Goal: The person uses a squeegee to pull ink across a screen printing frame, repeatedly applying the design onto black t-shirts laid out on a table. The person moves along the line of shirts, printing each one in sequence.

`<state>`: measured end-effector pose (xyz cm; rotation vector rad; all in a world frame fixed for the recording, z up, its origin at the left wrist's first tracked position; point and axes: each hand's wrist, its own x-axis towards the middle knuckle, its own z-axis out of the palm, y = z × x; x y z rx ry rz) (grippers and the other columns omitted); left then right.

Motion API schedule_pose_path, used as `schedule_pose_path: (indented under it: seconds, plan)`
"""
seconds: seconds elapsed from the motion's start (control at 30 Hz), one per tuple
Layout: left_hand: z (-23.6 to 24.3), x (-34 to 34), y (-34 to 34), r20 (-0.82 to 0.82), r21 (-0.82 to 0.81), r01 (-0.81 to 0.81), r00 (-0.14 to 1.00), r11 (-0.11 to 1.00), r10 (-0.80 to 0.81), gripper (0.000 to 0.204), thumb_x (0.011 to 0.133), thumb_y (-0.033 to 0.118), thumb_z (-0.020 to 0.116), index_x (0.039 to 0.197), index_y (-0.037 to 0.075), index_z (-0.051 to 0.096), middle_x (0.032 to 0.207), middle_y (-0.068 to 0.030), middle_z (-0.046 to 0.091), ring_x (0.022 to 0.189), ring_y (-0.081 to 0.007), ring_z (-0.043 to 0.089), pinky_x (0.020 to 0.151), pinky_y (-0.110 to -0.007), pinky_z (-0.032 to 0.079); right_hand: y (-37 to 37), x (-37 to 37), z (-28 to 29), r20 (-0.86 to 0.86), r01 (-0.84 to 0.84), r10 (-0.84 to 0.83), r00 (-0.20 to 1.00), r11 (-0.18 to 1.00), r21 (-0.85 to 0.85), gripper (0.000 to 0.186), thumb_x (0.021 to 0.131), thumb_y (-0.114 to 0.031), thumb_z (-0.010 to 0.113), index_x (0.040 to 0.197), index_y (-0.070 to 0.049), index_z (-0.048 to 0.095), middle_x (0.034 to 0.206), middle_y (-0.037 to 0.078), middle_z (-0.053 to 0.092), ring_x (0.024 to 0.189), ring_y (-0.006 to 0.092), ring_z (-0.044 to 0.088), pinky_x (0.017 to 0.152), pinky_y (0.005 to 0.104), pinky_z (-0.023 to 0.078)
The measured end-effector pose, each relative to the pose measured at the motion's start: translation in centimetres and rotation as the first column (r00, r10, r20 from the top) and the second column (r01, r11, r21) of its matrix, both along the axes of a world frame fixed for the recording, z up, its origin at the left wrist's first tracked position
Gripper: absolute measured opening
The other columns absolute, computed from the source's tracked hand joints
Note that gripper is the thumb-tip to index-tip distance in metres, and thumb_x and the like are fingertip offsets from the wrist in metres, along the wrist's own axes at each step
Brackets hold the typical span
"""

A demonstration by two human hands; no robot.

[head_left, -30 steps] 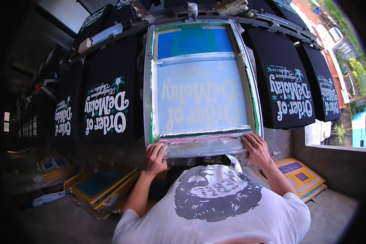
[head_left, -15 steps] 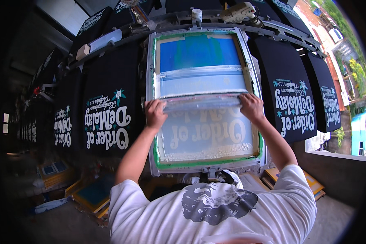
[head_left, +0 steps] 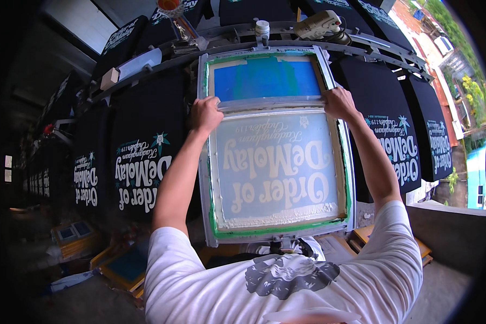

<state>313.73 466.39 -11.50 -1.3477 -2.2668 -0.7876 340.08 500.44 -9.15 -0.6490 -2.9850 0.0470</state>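
A screen-printing frame (head_left: 204, 178) lies before me, with green tape along its inner edges and a blue band (head_left: 243, 81) at its far end. Pale lettering shows through the whitish mesh (head_left: 275, 141). Across the screen, at the near side of the blue band, lies a long squeegee (head_left: 272, 105). My left hand (head_left: 207, 114) is closed round its left end, and my right hand (head_left: 340, 102) grips the right end. White ink (head_left: 278, 215) forms a thick, uneven strip along the near end of the mesh.
Black printed shirts on boards flank the screen, one on the left (head_left: 146, 108) and one on the right (head_left: 367, 86). On the rail behind stand a white jar (head_left: 262, 29) and a beige gun-shaped tool (head_left: 317, 24). Wood-edged screens (head_left: 127, 264) lie low at left.
Both hands have moved the squeegee away from me, from mid-screen to the edge of the blue band. More of the lettering on the mesh is now uncovered.
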Motion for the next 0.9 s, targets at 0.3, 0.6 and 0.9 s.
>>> schedule_pose_path:
  seconds: [0.3, 0.6, 0.9]
  plan:
    - [-5.0, 3.6, -3.6, -0.006, 0.043, -0.09, 0.996, 0.995, 0.091, 0.01, 0.063, -0.003, 0.06, 0.07, 0.003, 0.064, 0.073, -0.0146, 0.066, 0.069, -0.0388, 0.063, 0.069, -0.046, 0.051, -3.9, 2.3, -2.4, 0.092, 0.061, -0.06, 0.994, 0.998, -0.01, 0.03, 0.072, -0.006, 0.065, 0.097, -0.012, 0.08, 0.082, 0.017, 0.074, 0.075, 0.0344, 0.073, 0.069, 0.0419, 0.058]
    - [-8.3, 22.6, -19.1, -0.01, 0.054, -0.03, 0.999, 0.998, 0.03, 0.025, 0.057, -0.004, 0.064, 0.078, 0.009, 0.064, 0.079, -0.0096, 0.066, 0.077, -0.0349, 0.066, 0.073, -0.046, 0.051, -18.4, 22.7, -6.3, -0.126, -0.048, 0.038, 0.991, 0.996, -0.074, 0.02, 0.066, -0.01, 0.072, 0.085, -0.015, 0.076, 0.082, 0.005, 0.071, 0.077, 0.026, 0.072, 0.063, 0.0422, 0.057]
    - [-8.9, 32.4, -24.9, 0.013, 0.043, -0.085, 0.996, 0.995, 0.084, 0.021, 0.073, -0.008, 0.069, 0.089, 0.005, 0.07, 0.095, -0.0085, 0.071, 0.091, -0.0301, 0.068, 0.082, -0.042, 0.048, -25.2, 31.3, -9.3, -0.36, -0.195, 0.2, 0.911, 0.979, 0.052, 0.047, 0.054, -0.01, 0.074, 0.101, -0.005, 0.071, 0.105, 0.01, 0.071, 0.096, 0.0294, 0.07, 0.088, 0.0405, 0.056]
